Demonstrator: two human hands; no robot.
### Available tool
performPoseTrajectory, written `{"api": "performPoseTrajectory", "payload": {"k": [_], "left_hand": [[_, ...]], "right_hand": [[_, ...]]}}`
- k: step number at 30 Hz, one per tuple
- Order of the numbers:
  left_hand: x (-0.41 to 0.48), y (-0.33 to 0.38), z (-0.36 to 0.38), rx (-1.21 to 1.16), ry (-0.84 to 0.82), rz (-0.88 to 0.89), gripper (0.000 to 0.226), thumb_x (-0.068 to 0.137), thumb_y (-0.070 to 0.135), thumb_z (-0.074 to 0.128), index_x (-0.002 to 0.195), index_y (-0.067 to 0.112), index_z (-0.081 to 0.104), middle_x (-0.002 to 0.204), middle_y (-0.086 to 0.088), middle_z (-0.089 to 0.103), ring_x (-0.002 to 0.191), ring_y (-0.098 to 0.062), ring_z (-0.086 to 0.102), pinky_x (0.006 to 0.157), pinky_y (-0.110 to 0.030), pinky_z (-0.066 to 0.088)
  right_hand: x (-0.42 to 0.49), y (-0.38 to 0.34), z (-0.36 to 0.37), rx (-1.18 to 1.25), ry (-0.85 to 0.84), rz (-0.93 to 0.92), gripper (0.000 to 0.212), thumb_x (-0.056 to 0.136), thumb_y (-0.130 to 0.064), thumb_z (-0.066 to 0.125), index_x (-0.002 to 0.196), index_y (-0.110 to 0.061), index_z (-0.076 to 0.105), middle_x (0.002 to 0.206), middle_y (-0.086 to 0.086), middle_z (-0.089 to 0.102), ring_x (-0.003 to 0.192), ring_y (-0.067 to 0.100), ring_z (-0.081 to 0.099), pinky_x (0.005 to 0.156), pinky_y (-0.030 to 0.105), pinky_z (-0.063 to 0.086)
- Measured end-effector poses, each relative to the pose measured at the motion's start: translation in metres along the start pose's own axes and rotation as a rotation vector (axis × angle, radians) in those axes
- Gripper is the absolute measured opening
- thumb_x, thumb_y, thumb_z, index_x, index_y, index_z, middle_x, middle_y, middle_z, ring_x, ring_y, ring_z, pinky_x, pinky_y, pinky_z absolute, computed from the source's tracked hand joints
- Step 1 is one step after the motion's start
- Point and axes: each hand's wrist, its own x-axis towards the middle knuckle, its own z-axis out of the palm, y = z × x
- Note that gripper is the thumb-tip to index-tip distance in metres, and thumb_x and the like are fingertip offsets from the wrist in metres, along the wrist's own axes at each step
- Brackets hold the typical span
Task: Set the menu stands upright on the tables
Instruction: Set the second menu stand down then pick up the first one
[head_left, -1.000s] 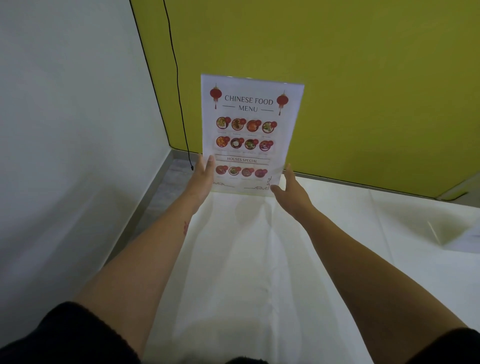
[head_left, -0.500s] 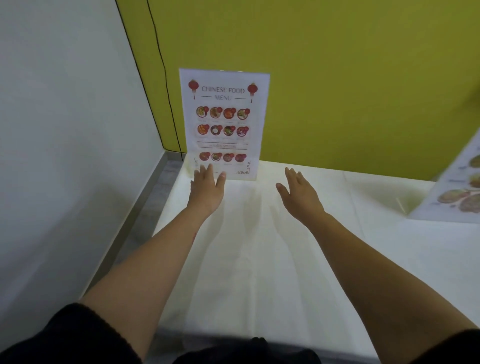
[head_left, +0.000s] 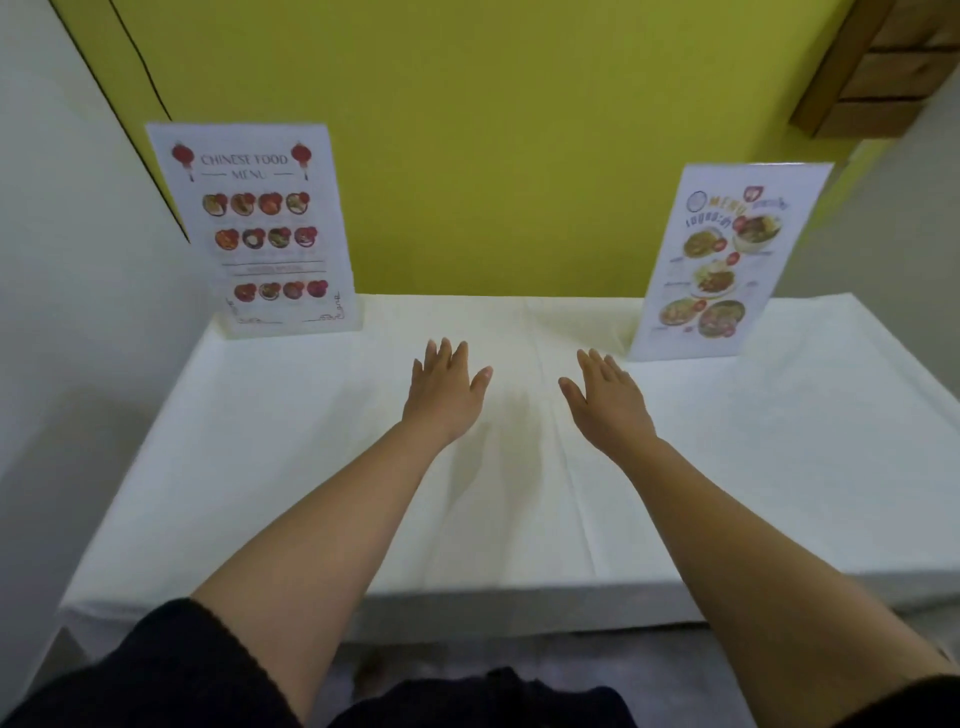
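Head view: both hands empty over the white-clothed table (head_left: 779, 467). Left hand (head_left: 441, 395) and right hand (head_left: 608, 400) hover palm-down near the table's middle, fingers straight and loosely together, thumbs splayed, holding nothing. Can't tell whether the palms touch the cloth or float just above it.

Chinese food menu stand (head_left: 254, 228) stands upright at the far left corner, just in front of the yellow-green wall (head_left: 493, 130). Second menu stand (head_left: 722, 260) stands at the far right, upright too but turned at an angle toward the centre. Hands are well apart from both stands and lie between them.

Step judgement: this table looks finished, both stands are up and neither hand is on one. Looks like a release/check pause.

Next move likely calls for pulling the arms back without brushing either stand, maybe squaring the right one to face front, then going to another table. Thin sheets on small bases, so a knock would probably tip them.
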Motion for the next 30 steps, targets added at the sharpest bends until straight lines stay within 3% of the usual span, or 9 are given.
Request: {"api": "performPoseTrajectory", "payload": {"k": [11, 30], "left_hand": [[-0.018, 0.106, 0.065, 0.075, -0.050, 0.046, 0.065, 0.108, 0.045, 0.025, 0.161, 0.011, 0.013, 0.169, -0.012, 0.003, 0.156, -0.028, -0.002, 0.126, -0.043, 0.002], [0.080, 0.170, 0.079, 0.098, -0.044, 0.111, 0.064, 0.107, 0.044, 0.029, 0.160, 0.011, 0.015, 0.168, -0.012, 0.009, 0.156, -0.029, 0.004, 0.125, -0.046, 0.006]], "right_hand": [[-0.036, 0.117, -0.021, 0.016, 0.031, 0.062, 0.062, 0.103, -0.044, 0.033, 0.156, -0.012, 0.025, 0.164, 0.007, 0.020, 0.153, 0.024, 0.014, 0.124, 0.040, 0.013], [0.040, 0.177, -0.055, 0.097, 0.189, 0.213, 0.059, 0.102, -0.038, 0.039, 0.153, -0.011, 0.029, 0.161, 0.010, 0.028, 0.149, 0.029, 0.024, 0.122, 0.042, 0.017]]}}
